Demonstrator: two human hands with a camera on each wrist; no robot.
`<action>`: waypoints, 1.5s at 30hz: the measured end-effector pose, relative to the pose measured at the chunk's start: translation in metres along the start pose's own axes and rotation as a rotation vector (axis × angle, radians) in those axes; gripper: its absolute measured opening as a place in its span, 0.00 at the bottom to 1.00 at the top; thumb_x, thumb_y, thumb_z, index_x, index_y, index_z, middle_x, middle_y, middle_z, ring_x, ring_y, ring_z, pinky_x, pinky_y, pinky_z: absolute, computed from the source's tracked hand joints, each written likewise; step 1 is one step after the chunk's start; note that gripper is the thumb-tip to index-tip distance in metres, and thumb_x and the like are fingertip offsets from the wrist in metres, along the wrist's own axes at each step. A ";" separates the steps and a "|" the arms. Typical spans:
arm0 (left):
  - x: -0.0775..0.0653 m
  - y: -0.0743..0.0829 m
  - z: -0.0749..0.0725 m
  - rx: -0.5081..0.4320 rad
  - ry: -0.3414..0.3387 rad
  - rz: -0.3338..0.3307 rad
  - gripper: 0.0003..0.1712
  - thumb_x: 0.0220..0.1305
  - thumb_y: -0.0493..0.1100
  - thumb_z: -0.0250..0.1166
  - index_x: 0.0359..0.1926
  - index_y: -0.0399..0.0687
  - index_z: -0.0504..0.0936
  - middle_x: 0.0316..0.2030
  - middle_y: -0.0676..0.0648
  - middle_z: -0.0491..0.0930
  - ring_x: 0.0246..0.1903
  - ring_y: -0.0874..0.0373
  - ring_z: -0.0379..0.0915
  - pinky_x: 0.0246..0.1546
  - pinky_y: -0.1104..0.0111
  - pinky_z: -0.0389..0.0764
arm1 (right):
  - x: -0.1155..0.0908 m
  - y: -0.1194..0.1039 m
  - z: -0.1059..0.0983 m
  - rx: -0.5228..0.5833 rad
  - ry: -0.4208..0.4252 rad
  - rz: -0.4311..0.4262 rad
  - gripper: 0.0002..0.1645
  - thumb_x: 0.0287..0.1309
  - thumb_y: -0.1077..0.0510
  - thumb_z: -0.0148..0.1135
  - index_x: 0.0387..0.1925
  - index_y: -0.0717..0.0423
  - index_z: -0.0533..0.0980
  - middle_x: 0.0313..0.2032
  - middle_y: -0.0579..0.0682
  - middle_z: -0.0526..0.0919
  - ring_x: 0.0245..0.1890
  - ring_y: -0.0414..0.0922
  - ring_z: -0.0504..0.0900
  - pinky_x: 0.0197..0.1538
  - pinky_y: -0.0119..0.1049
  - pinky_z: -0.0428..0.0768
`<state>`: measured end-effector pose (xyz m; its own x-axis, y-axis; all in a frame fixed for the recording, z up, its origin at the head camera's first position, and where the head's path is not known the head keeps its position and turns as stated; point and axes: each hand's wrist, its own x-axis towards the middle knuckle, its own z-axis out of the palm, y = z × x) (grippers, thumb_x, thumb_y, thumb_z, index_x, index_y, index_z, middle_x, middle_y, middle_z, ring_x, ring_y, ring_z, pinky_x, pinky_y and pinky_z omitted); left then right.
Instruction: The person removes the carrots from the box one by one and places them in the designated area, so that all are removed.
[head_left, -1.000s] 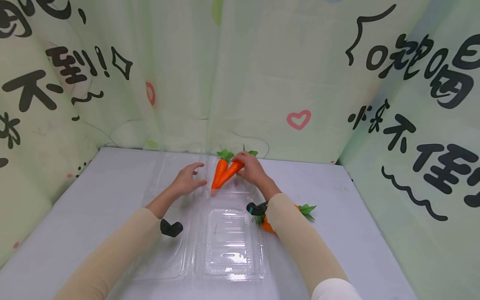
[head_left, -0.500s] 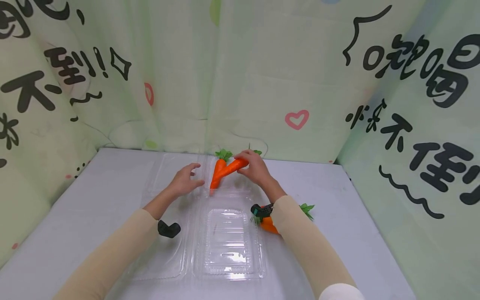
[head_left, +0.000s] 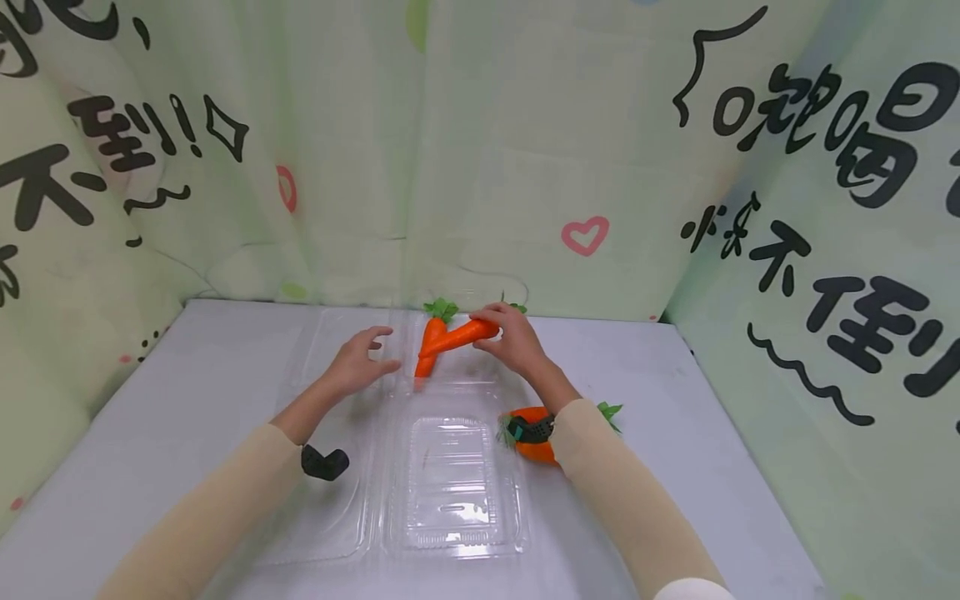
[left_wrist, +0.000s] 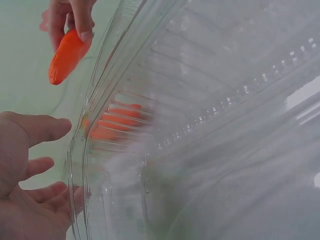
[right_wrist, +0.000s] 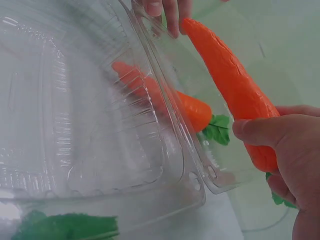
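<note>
My right hand (head_left: pixel 517 337) grips an orange carrot (head_left: pixel 468 333) by its thick end, near the green leaves. In the head view its thin end slants left across a second carrot (head_left: pixel 435 332). That second carrot, with a green top (right_wrist: pixel 216 129), lies at the far end of the clear plastic box (head_left: pixel 453 483) and shows partly through its wall in both wrist views. My left hand (head_left: pixel 358 362) holds nothing; its thumb and fingers are spread. It hovers left of the carrots, over the box's clear side, its fingers beside the plastic rim (left_wrist: pixel 80 150) in the left wrist view.
More carrots (head_left: pixel 534 452) with green tops lie right of the box, partly behind my right forearm. A clear lid-like plastic half (head_left: pixel 337 533) spreads left of the box on the white table (head_left: pixel 202 392). A printed curtain (head_left: pixel 495 167) encloses the back and sides.
The held carrot's thick end has moved a little right, and the carrot has swung flatter, now crossing the second one. My left hand stays spread. The head view has shifted slightly.
</note>
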<state>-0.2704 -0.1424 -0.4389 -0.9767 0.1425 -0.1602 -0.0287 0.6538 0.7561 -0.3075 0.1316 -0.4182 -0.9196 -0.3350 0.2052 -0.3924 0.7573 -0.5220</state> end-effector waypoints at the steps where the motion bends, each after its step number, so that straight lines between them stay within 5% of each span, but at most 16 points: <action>1: 0.000 0.000 -0.001 0.001 0.001 0.007 0.39 0.63 0.47 0.65 0.71 0.48 0.59 0.71 0.38 0.59 0.66 0.40 0.62 0.60 0.48 0.73 | -0.001 0.000 0.000 0.000 0.001 0.001 0.27 0.53 0.57 0.71 0.57 0.50 0.78 0.57 0.53 0.76 0.56 0.53 0.73 0.59 0.47 0.77; 18: -0.020 -0.004 -0.008 0.021 0.037 0.164 0.34 0.64 0.46 0.64 0.68 0.47 0.66 0.69 0.41 0.64 0.68 0.41 0.59 0.62 0.47 0.71 | -0.021 0.009 -0.006 0.001 0.000 0.050 0.28 0.54 0.54 0.71 0.58 0.47 0.77 0.56 0.53 0.76 0.53 0.51 0.73 0.54 0.45 0.77; 33: -0.027 -0.001 0.003 0.013 -0.098 0.342 0.28 0.59 0.47 0.69 0.60 0.46 0.76 0.59 0.45 0.77 0.62 0.44 0.68 0.62 0.46 0.70 | -0.038 0.017 -0.015 0.009 -0.012 0.125 0.29 0.53 0.51 0.71 0.58 0.47 0.78 0.51 0.53 0.78 0.51 0.51 0.73 0.55 0.46 0.78; 45: -0.027 0.007 0.011 0.042 -0.133 0.356 0.25 0.57 0.46 0.70 0.57 0.47 0.79 0.56 0.47 0.80 0.61 0.46 0.70 0.63 0.47 0.69 | -0.044 0.025 -0.019 -0.035 -0.026 0.139 0.29 0.52 0.49 0.72 0.57 0.48 0.78 0.51 0.52 0.79 0.52 0.51 0.71 0.54 0.45 0.77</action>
<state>-0.2415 -0.1338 -0.4361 -0.8880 0.4593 0.0245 0.3187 0.5760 0.7528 -0.2771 0.1758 -0.4240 -0.9645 -0.2392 0.1115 -0.2619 0.8161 -0.5151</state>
